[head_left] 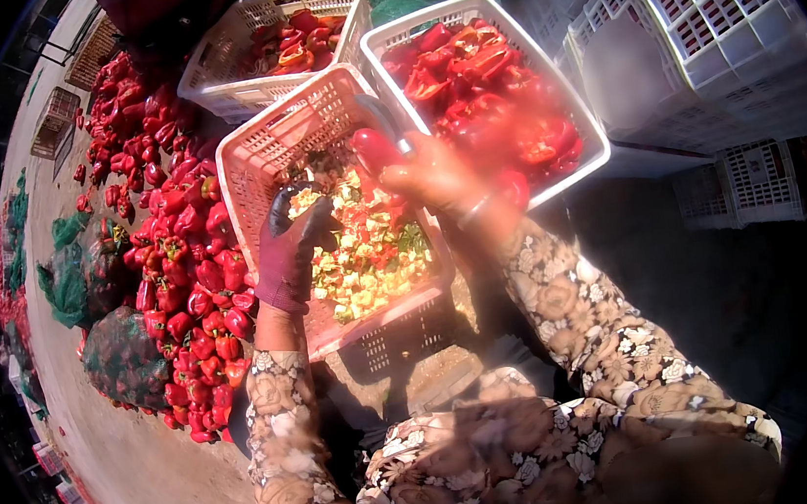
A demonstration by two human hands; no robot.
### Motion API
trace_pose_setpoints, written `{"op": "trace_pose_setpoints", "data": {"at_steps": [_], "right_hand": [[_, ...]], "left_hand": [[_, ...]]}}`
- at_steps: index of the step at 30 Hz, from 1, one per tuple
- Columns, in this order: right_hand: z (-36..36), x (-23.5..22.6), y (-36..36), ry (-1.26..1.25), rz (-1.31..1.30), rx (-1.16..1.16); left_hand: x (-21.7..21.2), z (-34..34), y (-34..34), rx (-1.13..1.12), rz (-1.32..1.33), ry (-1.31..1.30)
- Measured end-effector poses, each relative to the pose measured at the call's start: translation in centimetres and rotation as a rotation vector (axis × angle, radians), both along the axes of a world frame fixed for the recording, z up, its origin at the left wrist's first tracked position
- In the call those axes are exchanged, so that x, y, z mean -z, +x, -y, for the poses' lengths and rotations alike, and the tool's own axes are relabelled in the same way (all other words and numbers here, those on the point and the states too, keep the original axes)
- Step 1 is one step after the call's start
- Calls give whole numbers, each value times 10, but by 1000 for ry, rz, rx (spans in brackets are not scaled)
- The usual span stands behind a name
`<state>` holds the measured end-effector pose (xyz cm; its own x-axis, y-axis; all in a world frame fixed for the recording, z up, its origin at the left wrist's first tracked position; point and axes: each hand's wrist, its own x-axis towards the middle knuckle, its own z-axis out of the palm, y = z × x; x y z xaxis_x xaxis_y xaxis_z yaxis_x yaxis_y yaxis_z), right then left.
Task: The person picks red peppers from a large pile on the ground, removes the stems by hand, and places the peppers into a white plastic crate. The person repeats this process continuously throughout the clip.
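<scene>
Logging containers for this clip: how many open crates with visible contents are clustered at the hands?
3: the pink crate in the middle, the right white crate beside it, and the far white crate beyond it. Others may be hidden behind these.

sunlit yard (pixel 143 442), heaped peppers (pixel 192 279), stacked crates (pixel 708 13)

Heaped whole red bell peppers (pixel 191 274): glossy, smooth skins. Pale yellow, lumpy pepper cores (pixel 362 281): rough, mostly matt. Pink rectangular slotted crate (pixel 244 180): plastic, smooth rim. White lattice-walled crates (pixel 708 13): smooth plastic. Purple-and-black glove (pixel 281 280): matt cloth cuff. Brown floral sleeve (pixel 587 316): matt cloth. Green sack (pixel 124 355): mesh netting.
</scene>
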<state>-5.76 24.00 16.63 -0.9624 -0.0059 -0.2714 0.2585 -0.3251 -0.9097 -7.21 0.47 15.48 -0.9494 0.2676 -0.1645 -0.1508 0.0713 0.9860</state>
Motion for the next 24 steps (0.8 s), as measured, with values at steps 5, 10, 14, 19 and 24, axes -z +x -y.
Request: {"op": "trace_pose_setpoints", "data": {"at_steps": [5, 10, 14, 19, 24], "right_hand": [[-13, 13, -38, 288, 36, 232], [-79, 93, -160, 724, -299, 444], [-101, 138, -212, 1080, -243, 373], [-65, 166, -176, 561, -53, 53], [72, 63, -77, 617, 177, -187]], "left_hand": [[33, 48, 11, -145, 268, -82], [104, 72, 11, -43, 241, -323], [98, 80, 4, 233, 155, -742], [70, 135, 0, 239, 135, -821], [101, 253, -28, -284, 429, -594]]}}
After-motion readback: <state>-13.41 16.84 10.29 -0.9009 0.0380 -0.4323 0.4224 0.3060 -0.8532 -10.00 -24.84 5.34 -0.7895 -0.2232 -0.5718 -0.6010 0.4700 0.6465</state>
